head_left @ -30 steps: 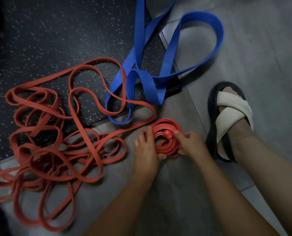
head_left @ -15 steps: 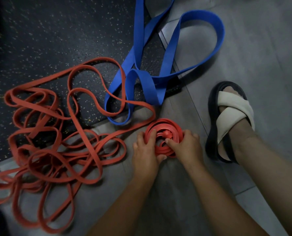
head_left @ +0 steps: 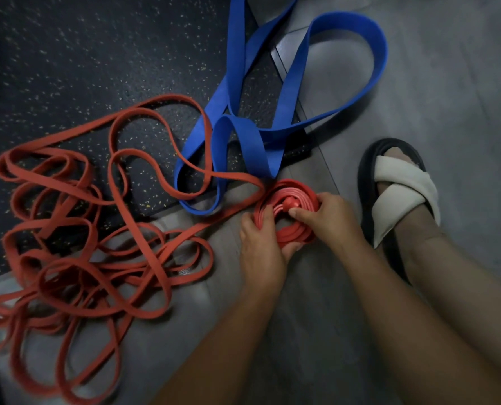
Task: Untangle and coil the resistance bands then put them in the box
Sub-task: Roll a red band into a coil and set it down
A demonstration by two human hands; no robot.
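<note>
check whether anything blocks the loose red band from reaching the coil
Yes: the loose red band crosses the lower loop of the blue band just left of the coil; threaded through or merely lying across, I cannot tell.

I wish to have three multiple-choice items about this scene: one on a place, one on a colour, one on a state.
1. Where does the blue band lie?
A. on the floor, beyond the red coil
B. inside a box
C. hung on a wall

2. What colour are the straps of the sandal?
A. green
B. cream
C. blue

3. How is the red coil held?
A. by nobody
B. by a clamp
C. by both hands

Key: 1 A, it lies on the floor past the coil. 2 B, the crossed straps look cream. 3 C, the left hand and the right hand both grip it.
</note>
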